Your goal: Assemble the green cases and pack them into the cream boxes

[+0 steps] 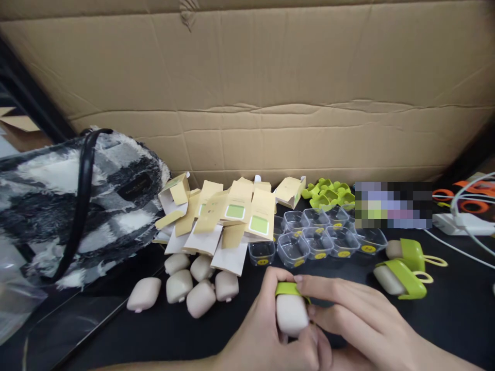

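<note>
Near the front of the table my left hand (266, 322) is closed around a small rounded off-white case (292, 315). A lime-green sleeve (288, 289) covers the case's far end. My right hand (348, 314) presses its fingertips on the sleeve's right edge and the side of the case. The underside of the case is hidden by my fingers. To the right lie two similar cases in green sleeves (412, 281) with pale yellow loops. Several bare cases (201, 299), pinkish and cream, sit to the left of my hands.
Behind are flattened and open cardboard boxes (228, 211), several clear plastic trays with yellow stickers (319, 242) and a heap of green sleeves (328, 193). A shaggy black-and-white bag (127, 206) stands left. White cables and a power strip (462, 224) lie right. A cardboard wall (270, 77) closes the back.
</note>
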Tool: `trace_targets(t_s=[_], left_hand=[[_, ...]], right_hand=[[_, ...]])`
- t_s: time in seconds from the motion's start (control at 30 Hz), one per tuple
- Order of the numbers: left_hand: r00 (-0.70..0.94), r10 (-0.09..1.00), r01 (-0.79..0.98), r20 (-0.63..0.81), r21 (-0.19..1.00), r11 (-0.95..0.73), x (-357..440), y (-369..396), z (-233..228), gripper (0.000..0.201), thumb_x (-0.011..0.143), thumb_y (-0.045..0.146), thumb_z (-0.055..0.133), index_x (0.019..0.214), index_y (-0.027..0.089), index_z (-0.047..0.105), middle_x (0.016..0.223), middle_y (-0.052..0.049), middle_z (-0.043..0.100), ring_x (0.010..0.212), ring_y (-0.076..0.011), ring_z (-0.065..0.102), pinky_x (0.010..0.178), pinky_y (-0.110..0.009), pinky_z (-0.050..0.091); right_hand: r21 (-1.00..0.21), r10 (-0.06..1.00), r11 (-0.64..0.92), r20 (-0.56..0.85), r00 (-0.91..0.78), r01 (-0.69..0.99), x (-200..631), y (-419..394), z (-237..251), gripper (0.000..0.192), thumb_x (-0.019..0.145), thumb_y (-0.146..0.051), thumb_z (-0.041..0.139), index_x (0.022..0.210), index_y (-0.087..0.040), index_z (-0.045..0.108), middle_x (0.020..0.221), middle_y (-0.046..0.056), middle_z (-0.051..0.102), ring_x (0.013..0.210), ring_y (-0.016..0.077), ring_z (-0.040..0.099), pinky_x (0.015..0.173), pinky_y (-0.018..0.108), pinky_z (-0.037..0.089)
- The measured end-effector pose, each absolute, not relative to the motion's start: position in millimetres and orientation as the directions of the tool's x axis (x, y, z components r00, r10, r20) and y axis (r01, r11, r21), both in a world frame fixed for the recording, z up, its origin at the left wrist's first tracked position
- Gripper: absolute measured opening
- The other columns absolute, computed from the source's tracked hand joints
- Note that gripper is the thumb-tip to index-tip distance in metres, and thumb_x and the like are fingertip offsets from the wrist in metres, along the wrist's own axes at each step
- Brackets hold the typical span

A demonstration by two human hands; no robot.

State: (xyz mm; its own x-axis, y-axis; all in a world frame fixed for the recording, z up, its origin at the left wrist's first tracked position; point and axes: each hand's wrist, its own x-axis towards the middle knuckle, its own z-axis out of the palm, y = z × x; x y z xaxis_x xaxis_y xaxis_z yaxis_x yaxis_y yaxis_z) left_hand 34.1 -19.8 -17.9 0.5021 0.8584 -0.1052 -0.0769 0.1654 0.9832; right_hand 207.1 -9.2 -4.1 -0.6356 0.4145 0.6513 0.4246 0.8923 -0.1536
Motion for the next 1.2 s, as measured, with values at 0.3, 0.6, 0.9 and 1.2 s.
trace_targets(t_s=[0.3,0.6,0.9,1.2], left_hand=[[0.519,0.850,-0.044,-0.093,0.990,0.135,32.0,-18.8,-24.0,0.034,0.076,0.023,0.064,0.095,0.021,0.036,0.074,0.007,0.040,0.059,-0.0075,0.034,0.052,-0.022,0.028],[0.518,0.848,-0.119,-0.111,0.973,0.200,24.8,-20.3,-35.6,0.055,0.082,0.070,0.053,0.107,0.023,0.038,0.060,0.011,0.040,0.040,-0.0046,0.030,0.039,-0.018,0.027],[0.502,0.862,-0.250,-0.071,0.942,0.223,29.1,-20.8,-41.7,0.071,0.077,0.054,0.073,0.122,0.031,0.022,0.082,0.007,0.051,0.038,0.0009,0.032,0.038,-0.016,0.028],[0.541,0.840,-0.281,0.041,0.950,0.134,27.4,-20.0,-42.2,0.041,0.092,0.051,0.056,0.111,0.027,0.030,0.066,0.013,0.041,0.035,0.0006,0.028,0.039,-0.017,0.023]], right_hand=[[-0.137,0.407,0.886,0.685,-0.604,0.442,201.7,-9.1,0.7,0.024,0.068,-0.004,0.049,0.080,-0.024,0.051,0.077,0.006,0.074,0.068,0.0179,0.074,0.056,0.024,0.059],[-0.535,0.628,0.766,0.505,-0.591,0.357,216.4,-4.2,-1.5,0.047,0.073,-0.007,0.063,0.114,-0.027,0.052,0.113,0.005,0.069,0.105,0.0172,0.068,0.088,0.023,0.057],[-0.782,0.754,0.576,0.395,-0.525,0.239,216.6,-2.4,-19.2,0.042,0.087,-0.013,0.062,0.121,-0.036,0.052,0.118,0.000,0.066,0.110,0.0156,0.066,0.095,0.027,0.054],[-0.875,0.817,0.420,0.249,-0.520,0.241,214.6,-7.2,-13.4,0.033,0.091,-0.017,0.057,0.116,-0.038,0.053,0.113,-0.003,0.067,0.104,0.0144,0.068,0.092,0.027,0.056]])
